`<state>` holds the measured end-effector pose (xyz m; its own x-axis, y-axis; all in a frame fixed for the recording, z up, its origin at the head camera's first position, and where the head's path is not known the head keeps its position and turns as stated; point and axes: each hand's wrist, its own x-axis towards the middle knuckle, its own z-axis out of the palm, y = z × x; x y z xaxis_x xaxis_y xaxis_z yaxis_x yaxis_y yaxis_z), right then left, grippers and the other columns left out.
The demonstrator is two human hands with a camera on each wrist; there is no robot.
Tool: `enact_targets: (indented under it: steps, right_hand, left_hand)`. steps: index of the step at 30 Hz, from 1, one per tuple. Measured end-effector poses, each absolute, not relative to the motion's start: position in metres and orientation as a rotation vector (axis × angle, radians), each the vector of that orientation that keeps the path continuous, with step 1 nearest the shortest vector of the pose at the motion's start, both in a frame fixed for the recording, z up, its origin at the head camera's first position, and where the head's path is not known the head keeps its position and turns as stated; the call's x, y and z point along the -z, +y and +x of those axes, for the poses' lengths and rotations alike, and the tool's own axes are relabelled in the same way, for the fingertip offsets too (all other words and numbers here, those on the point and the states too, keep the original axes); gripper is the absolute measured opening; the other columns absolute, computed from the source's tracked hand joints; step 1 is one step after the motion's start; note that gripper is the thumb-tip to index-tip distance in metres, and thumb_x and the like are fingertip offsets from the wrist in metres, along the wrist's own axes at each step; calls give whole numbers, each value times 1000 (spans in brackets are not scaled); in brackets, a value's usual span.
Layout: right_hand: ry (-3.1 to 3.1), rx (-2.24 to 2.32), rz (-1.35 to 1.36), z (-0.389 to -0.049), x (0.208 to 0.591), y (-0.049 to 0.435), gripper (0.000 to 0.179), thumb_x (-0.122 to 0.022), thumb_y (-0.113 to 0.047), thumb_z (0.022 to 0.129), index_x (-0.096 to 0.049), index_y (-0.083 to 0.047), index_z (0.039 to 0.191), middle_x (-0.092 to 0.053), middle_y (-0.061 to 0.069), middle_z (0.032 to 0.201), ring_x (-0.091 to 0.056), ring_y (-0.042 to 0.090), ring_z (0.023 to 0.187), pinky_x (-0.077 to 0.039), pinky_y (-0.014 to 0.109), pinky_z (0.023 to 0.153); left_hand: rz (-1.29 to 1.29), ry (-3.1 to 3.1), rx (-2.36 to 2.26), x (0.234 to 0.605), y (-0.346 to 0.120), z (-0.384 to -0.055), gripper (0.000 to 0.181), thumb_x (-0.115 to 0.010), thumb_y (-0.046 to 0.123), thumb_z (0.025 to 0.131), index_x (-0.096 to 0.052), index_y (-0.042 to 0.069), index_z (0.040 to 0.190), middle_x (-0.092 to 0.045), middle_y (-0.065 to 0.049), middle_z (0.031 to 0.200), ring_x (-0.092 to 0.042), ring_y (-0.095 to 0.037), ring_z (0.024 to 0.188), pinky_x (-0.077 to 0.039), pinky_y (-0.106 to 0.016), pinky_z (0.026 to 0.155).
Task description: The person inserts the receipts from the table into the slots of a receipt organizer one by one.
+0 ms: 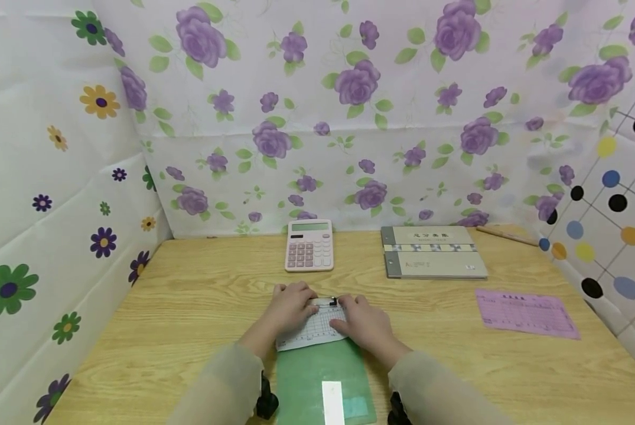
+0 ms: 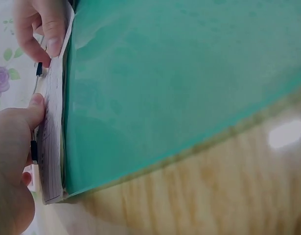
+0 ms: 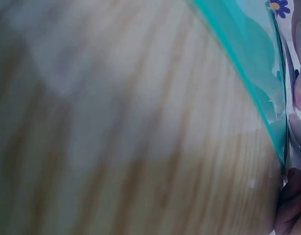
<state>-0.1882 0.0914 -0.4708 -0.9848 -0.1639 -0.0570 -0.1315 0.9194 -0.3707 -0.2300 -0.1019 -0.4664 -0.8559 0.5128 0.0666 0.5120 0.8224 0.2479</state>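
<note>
A green clipboard lies on the table in front of the person, a white printed form across its top end. The wire clip, with black ends, runs along that top edge. At the clip's left part, the left hand holds with its thumb on the wire and other fingers behind the edge. On the other side, the right hand has its thumb on the form and its fingertips at the clip's black end. The right wrist view shows only parts of the hands at its right edge.
Beyond the hands stands a pink-and-white calculator. A grey-beige ledger book lies to its right, with a pen-like wooden stick behind. Nearer right is a purple printed slip. Patterned cloth borders the table.
</note>
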Motion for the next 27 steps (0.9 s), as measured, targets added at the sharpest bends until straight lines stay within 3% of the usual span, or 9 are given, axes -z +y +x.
enact_targets:
  steps: [13, 27]
  right_hand:
    - [3008, 494, -249, -185, 473, 98, 60, -64, -58, 81, -55, -23, 128, -53, 12, 101, -47, 23, 59, -37, 37, 48]
    - [2894, 661, -409, -180, 469, 149, 54, -66, -51, 82, -56, -27, 130, -45, -1, 84, -43, 16, 63, -32, 33, 52]
  left_hand:
    - [853, 3002, -293, 472, -102, -228, 37, -55, 43, 93, -57, 19, 121, -53, 2, 119, -48, -22, 111, -29, -49, 92]
    - [788, 2920, -554, 482, -110, -232, 35, -55, 43, 92, -55, 21, 120, -50, 2, 123, -43, -25, 112, -27, -50, 91]
